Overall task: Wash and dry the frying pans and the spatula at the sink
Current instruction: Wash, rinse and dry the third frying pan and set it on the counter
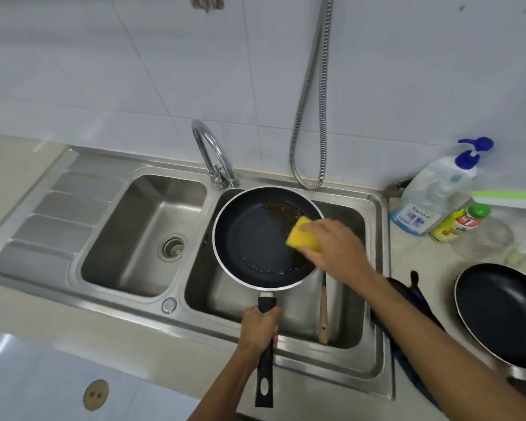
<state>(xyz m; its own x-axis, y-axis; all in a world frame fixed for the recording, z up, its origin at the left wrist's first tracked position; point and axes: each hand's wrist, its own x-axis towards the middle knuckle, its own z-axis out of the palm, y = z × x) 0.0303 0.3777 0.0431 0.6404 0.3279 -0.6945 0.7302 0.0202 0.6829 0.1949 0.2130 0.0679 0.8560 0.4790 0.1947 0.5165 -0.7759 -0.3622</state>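
Observation:
A black frying pan [252,238] with a silver rim is held over the right sink basin [356,314]. My left hand [260,328] grips its black handle. My right hand [331,247] presses a yellow sponge [301,235] against the pan's right inner side. Brown residue lies at the pan's far inside edge. A wooden spatula handle [323,314] lies in the right basin below the pan; its head is hidden. A second black frying pan [504,314] sits on the counter at the right.
The left basin [140,235] with a drain and a draining board lie to the left. A chrome tap [213,156] and a hose rise behind. Soap bottles [431,199] stand at the right. A dark cloth [413,302] lies beside the sink.

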